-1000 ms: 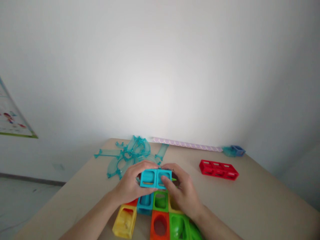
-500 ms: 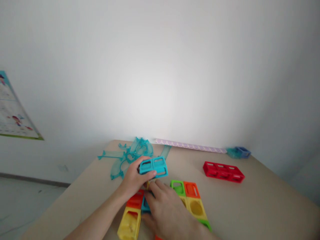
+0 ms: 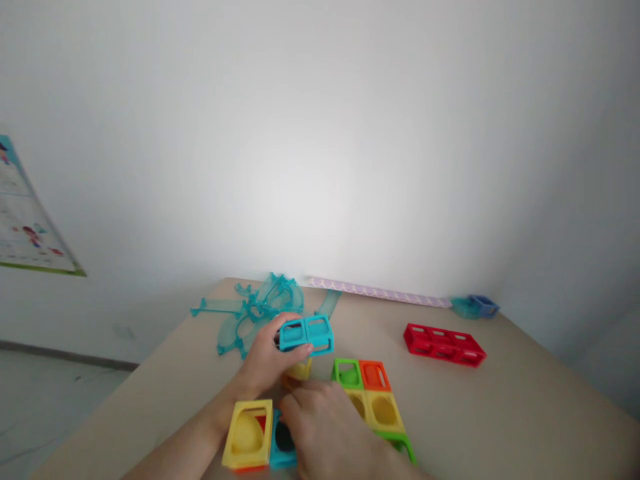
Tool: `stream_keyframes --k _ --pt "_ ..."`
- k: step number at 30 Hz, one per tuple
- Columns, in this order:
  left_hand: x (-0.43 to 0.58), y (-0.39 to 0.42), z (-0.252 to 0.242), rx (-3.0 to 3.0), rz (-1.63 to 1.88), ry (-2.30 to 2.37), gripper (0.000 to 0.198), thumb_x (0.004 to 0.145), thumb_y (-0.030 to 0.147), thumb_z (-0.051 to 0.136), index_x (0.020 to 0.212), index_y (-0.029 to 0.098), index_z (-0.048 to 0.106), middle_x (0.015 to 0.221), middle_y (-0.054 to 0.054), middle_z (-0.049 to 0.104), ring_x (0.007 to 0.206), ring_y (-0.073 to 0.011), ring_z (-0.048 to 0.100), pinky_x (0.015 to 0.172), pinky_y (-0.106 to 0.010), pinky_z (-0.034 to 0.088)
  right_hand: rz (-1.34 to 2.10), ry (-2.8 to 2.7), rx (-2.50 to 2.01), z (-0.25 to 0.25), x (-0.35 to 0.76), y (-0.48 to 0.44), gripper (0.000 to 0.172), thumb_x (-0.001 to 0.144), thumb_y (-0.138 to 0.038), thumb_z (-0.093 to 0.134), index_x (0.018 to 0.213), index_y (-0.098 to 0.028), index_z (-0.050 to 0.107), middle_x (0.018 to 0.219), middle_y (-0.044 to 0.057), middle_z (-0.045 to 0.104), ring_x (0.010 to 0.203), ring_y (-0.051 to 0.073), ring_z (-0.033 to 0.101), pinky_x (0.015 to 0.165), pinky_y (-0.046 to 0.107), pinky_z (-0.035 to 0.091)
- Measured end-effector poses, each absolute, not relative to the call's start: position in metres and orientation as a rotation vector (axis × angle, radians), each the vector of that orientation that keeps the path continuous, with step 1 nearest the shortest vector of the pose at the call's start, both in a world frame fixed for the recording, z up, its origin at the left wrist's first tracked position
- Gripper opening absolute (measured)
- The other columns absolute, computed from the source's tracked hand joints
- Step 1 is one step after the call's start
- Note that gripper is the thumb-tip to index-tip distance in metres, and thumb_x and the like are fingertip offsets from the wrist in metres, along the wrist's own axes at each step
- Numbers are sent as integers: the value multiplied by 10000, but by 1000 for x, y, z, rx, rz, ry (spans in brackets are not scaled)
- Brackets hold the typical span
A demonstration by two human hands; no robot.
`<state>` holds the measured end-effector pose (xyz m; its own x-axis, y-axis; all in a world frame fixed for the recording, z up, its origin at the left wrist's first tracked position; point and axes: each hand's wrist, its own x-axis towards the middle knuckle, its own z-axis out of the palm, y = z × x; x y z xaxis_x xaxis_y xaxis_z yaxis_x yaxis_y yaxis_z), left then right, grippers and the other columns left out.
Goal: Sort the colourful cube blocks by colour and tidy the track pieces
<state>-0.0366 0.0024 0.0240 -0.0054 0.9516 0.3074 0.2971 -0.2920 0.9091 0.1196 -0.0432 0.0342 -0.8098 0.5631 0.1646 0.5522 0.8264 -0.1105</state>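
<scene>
My left hand holds a blue double block lifted a little above the beige table. My right hand rests low at the front, its fingers on a blue block beside a yellow block. Right of that hand lies a flat group of green, orange and yellow blocks. A small yellow piece shows under my left fingers.
Clear teal curved track pieces lie at the table's back left. A red three-cell block sits to the right, a blue piece near the far right corner, a pale purple strip along the wall. A poster hangs left.
The blue double block came off the stack and stays raised in my left hand. My right hand dropped to the front blocks, and the yellow and blue blocks shifted toward me.
</scene>
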Motion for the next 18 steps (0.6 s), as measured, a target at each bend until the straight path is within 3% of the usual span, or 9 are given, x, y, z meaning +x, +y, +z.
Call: stream_keyframes --k 8,14,18 --pt "-52 5 33 1285 1504 1132 496 710 387 740 1117 187 537 729 26 587 522 -116 548 442 -219 468 173 -2540 -875 39 126 -38 97 896 -190 517 833 -178 589 856 46 644 831 182 566 704 270 441" --pt "-54 6 34 1113 1551 899 462 708 340 749 1078 185 521 691 35 572 505 -108 533 411 -205 439 46 -2584 -874 34 122 -41 15 839 -169 590 845 -182 596 929 71 597 919 238 524 785 353 468" --pt "-44 3 29 1106 1486 976 474 713 363 743 1094 192 520 721 27 586 532 -117 547 459 -232 472 91 -2521 -1034 29 120 -42 224 782 -205 668 998 -171 617 1147 122 567 1060 291 516 885 420 474"
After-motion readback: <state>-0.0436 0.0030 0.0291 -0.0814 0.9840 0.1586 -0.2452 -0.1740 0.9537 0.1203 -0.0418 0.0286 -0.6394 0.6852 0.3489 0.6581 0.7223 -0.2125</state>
